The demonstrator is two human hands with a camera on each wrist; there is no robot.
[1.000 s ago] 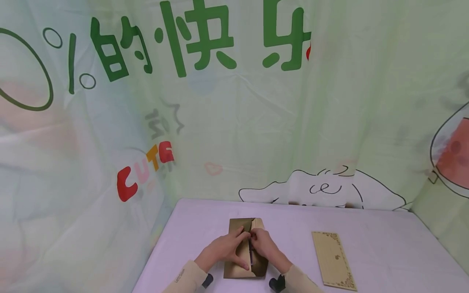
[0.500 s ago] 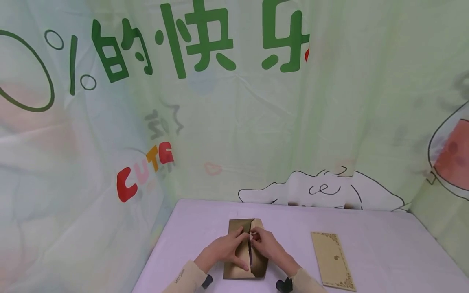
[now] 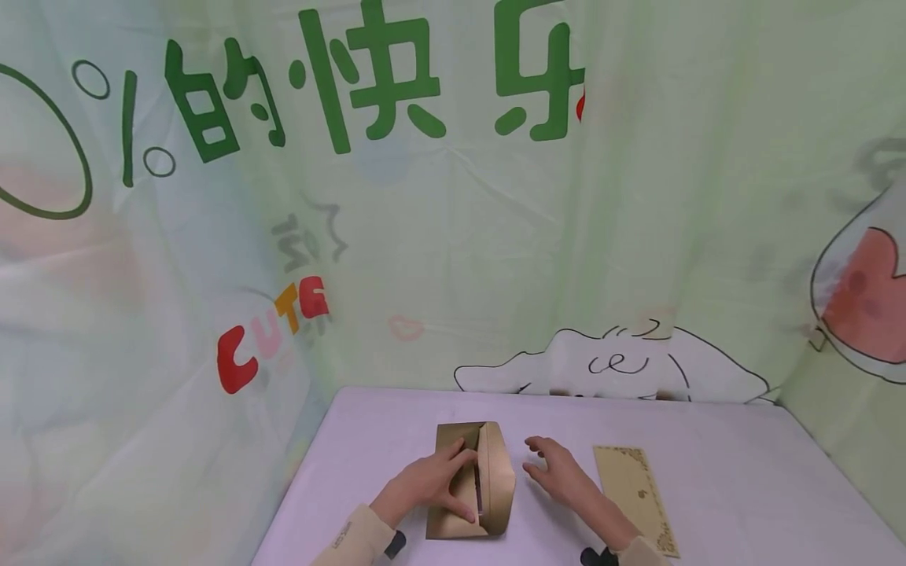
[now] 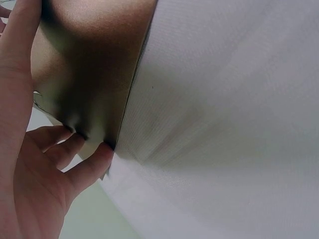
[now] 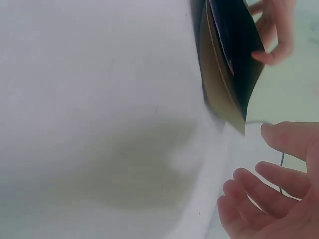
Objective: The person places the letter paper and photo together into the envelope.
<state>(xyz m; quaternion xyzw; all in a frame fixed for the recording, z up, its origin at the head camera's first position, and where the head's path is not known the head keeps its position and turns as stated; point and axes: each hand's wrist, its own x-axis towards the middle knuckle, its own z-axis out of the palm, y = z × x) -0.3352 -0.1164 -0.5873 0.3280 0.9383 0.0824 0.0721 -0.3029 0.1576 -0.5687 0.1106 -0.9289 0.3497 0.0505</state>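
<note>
A brown kraft-paper envelope [image 3: 499, 479] lies lengthwise on the table with its flap folded out to the right. My left hand [image 3: 423, 481] grips its front panel, thumb toward the near end and fingers toward the far end, and the panel bows so the mouth gapes. Inside the mouth a thin dark purplish piece [image 5: 223, 30] shows; most of it is hidden in the envelope. To the right of the flap, apart from it, my right hand [image 3: 562, 473] hovers above the table with loosely bent, parted fingers and nothing in them.
A flat kraft-coloured rectangle [image 3: 628, 470] with ornate printed corners lies on the table at the right, partly behind my right forearm. The table [image 3: 722, 472] has a pale lilac cover. Printed curtains [image 3: 453, 259] stand along its back and sides.
My right hand has come away from the envelope's mouth and moved right, its fingers now parted. The flap is uncovered. My left hand stays on the envelope.
</note>
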